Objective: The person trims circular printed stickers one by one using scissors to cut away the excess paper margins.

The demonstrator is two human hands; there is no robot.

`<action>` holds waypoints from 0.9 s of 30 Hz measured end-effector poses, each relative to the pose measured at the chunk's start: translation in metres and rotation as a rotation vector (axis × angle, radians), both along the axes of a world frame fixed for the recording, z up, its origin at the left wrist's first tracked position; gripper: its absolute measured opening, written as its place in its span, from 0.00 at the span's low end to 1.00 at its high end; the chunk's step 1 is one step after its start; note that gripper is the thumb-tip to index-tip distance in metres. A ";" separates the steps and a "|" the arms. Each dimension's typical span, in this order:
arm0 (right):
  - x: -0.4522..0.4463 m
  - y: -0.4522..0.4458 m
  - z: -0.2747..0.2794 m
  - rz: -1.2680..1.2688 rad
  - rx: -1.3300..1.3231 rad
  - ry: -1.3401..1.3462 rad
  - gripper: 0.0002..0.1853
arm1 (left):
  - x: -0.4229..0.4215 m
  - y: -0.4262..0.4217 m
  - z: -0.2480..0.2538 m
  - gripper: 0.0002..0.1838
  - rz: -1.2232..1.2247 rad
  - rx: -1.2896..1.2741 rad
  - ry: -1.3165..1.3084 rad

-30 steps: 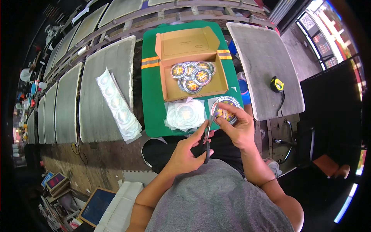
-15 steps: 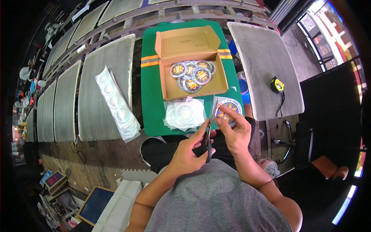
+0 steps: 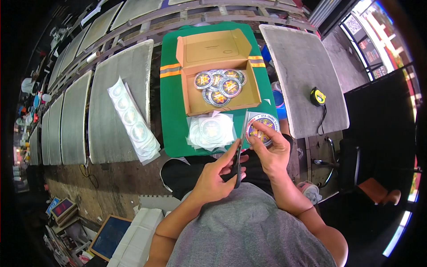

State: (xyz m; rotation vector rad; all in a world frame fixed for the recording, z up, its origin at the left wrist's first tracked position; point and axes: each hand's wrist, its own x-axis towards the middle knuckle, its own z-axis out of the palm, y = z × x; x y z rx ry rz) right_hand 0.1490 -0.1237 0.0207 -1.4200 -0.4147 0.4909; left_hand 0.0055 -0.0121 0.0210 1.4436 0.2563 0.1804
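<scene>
My left hand (image 3: pixel 216 177) is closed around the handles of a pair of scissors (image 3: pixel 239 163), its blades pointing away from me. Between the thumb and fingers of my right hand (image 3: pixel 272 149) is a round printed sticker (image 3: pixel 261 119) with a coloured emblem and lettering round its rim. The blades lie along the left edge of this sticker. Left of the blades rests a stack of pale, translucent sticker sheets (image 3: pixel 211 131). Beyond them, an open cardboard box (image 3: pixel 195 105) holds several round stickers (image 3: pixel 229 87); its lid stands raised at the back.
A green cloth-covered board (image 3: pixel 171 120) lies under the box and stack. On the grey panel to the left is a strip of round stickers (image 3: pixel 130 117). A yellow tape measure (image 3: pixel 317 96) sits on the right grey panel (image 3: pixel 307 66). A dark chair (image 3: pixel 349 164) stands at right.
The scissor blades have come closer together beside the sticker. My right hand keeps its grip on the sticker. The whole view has shifted slightly.
</scene>
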 end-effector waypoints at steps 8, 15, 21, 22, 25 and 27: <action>0.003 -0.002 0.003 0.025 0.023 -0.016 0.18 | -0.003 0.000 -0.001 0.44 -0.007 -0.039 -0.001; 0.014 -0.008 0.013 0.110 -0.051 -0.068 0.18 | -0.010 0.009 0.004 0.46 -0.072 -0.014 0.049; 0.018 -0.012 0.017 0.168 -0.037 -0.082 0.18 | -0.014 0.010 0.007 0.44 -0.089 -0.078 0.086; 0.019 -0.012 0.017 0.180 -0.038 -0.079 0.18 | -0.014 0.009 0.005 0.44 -0.086 -0.081 0.066; 0.021 -0.013 0.021 0.205 -0.030 -0.090 0.18 | -0.015 0.008 0.005 0.45 -0.072 -0.073 0.043; 0.023 -0.012 0.025 0.217 -0.020 -0.105 0.18 | -0.017 0.010 0.006 0.45 -0.097 -0.078 0.048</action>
